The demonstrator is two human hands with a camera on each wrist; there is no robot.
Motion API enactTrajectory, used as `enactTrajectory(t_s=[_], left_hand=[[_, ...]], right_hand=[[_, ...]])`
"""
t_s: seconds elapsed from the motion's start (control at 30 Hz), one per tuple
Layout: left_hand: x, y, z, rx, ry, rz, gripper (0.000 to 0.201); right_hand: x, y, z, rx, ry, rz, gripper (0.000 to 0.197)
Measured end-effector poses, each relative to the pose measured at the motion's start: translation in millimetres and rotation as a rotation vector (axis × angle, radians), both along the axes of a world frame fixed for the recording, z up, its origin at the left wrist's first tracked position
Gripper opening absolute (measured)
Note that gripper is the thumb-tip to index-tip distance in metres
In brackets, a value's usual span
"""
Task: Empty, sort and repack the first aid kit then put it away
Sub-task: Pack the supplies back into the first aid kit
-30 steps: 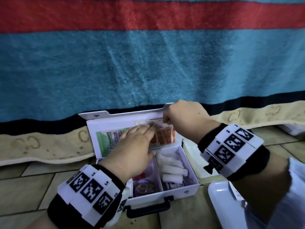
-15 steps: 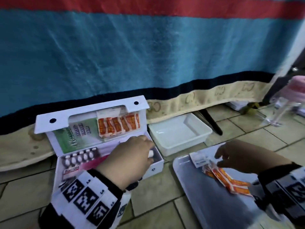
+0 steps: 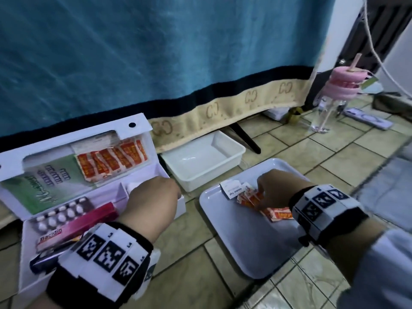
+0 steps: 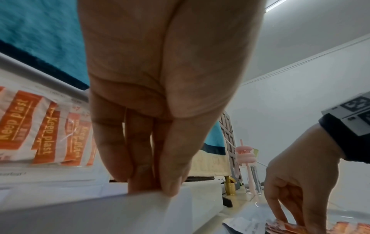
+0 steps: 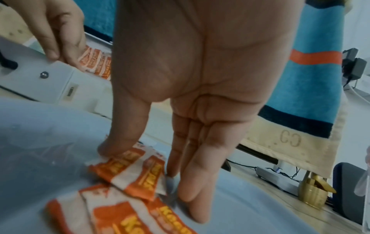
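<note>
Half a second before, the right hand [image 3: 273, 192] had hovered just above the orange plaster packets [image 3: 265, 207] on the tray [image 3: 240, 241]; now its straight fingers [image 5: 192, 174] and thumb pressed down on them. The left hand [image 3: 153, 197] stayed on the right rim of the open first aid kit [image 3: 24, 253], fingers straight, tips touching the edge. More plasters [image 3: 111, 161] sat in the lid, a pill strip [image 3: 60, 216] and a pink box [image 3: 78, 228] inside the kit. A white tub [image 3: 225, 161] lay beyond, between kit and tray, under the hanging blanket [image 3: 156, 52]; a pink-lidded bottle [image 3: 334, 94] stood far right
</note>
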State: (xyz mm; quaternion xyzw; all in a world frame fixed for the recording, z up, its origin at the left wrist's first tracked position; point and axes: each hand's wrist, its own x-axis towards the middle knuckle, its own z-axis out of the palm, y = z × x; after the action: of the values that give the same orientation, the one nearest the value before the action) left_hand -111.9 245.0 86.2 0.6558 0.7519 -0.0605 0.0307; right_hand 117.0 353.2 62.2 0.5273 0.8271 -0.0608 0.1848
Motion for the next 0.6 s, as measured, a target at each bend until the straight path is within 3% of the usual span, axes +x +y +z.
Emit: enactTrajectory(t_s=[0.13,0.4,0.6], left_hand=[[-2,-2,-9,0.048,0.017,-0.016,0.034],[-7,-2,-15,0.087,0.048,-0.021,0.034],[-9,-2,-18,0.102,0.035,-0.024,0.034]], right_hand=[[-10,1,-6,0.023,-0.055,0.011,0.033],[-8,8,-3,0.031,-0.094,-0.004,0.017],[-5,3,15,-0.108,-0.054,-0.017,0.029]])
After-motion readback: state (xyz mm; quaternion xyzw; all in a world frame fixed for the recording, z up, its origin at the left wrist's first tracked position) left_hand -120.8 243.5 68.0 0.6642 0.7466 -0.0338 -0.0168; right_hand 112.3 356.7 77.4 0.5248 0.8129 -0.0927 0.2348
